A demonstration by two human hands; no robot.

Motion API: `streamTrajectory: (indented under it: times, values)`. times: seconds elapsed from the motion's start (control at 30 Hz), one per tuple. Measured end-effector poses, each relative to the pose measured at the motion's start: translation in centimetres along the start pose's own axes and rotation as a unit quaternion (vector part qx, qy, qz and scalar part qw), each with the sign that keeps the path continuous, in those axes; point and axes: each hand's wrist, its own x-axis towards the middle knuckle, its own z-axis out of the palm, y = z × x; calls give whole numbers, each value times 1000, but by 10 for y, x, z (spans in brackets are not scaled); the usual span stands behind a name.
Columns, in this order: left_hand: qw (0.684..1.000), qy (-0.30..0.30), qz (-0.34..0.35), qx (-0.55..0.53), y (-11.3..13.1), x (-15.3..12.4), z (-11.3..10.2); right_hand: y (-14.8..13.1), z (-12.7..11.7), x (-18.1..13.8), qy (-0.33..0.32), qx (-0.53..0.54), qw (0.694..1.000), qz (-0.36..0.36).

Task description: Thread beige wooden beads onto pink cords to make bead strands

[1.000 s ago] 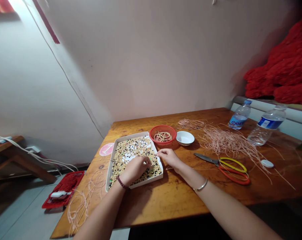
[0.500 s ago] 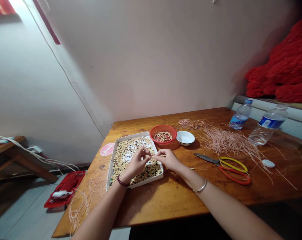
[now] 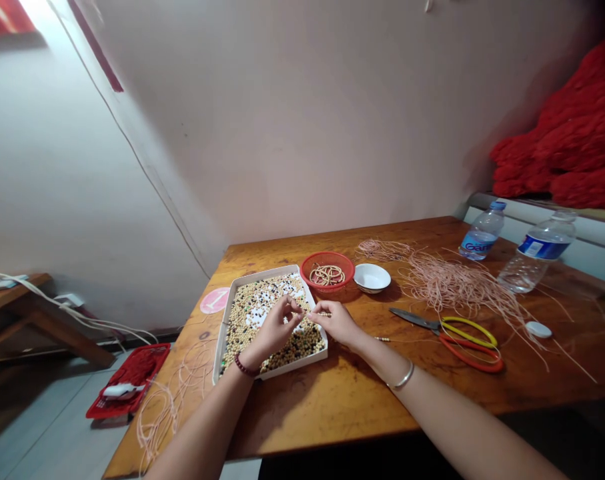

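My left hand (image 3: pixel 276 328), with a dark red bead bracelet, is raised over a white tray (image 3: pixel 221 333) of mixed tan, black and white beads (image 3: pixel 302 350). Its fingertips pinch together at the end of a short beaded cord (image 3: pixel 319 314); anything held there is too small to see. My right hand (image 3: pixel 335 323), wearing a silver bangle, grips that cord between its fingertips. The cord's tail runs back under my right wrist.
A red plastic basket (image 3: pixel 327 272) of beaded loops and a white bowl (image 3: pixel 371 278) stand behind the tray. Scissors (image 3: pixel 445 331), loose pink cords (image 3: pixel 457 287) and water bottles (image 3: pixel 536 253) lie to the right. A table edge runs below my arms.
My left hand has risen from the beads, and both hands have closed in on the cord above the tray. The view has shifted slightly.
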Motion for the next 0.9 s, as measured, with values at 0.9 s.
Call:
streamTrajectory:
  times: [0.9]
  values:
    - [994, -41, -34, 96, 3, -1, -2, -4, -1, 0, -32, 59, 997, 42]
